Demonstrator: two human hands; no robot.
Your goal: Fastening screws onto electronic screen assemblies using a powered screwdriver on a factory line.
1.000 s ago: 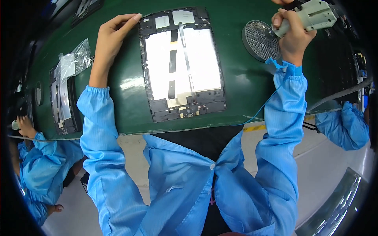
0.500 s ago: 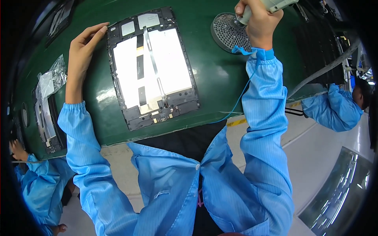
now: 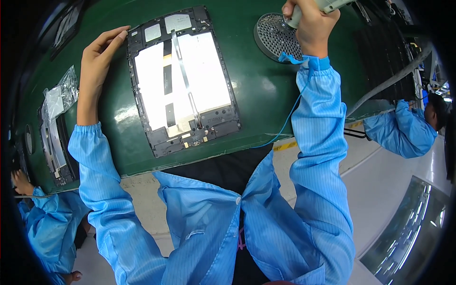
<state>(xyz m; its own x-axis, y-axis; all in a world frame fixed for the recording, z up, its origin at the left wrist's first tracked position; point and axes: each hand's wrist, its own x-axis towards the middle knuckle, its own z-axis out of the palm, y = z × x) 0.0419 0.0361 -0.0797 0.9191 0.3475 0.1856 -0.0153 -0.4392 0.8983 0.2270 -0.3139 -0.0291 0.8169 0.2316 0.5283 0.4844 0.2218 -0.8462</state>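
Observation:
An opened tablet (image 3: 209, 71) lies on the green work mat, its bright silver battery area edged by a black frame with ribbon cables down the middle. My left hand (image 3: 97, 57) is at its far left corner, thumb and forefinger pinched on the edge. Farther right, my right hand (image 3: 315, 29) is wrapped round a pale electric screwdriver (image 3: 328, 4). The tool's nose points down into a round metal screw tray (image 3: 275, 40) with many small holes; its very tip is hard to make out. A blue wrist strap (image 3: 317, 63) circles my right wrist.
Another opened tablet (image 3: 53, 137) with a clear plastic bag (image 3: 64, 95) lies at the left. Dark panels (image 3: 380, 66) stand at the right by a grey cable (image 3: 394, 85). The strap's blue cord crosses the mat (image 3: 261, 114). Co-workers in blue sit on both sides.
Very little differs. My left hand and the tablet's far end appear slightly farther left; my right hand stays at the screw tray with the screwdriver.

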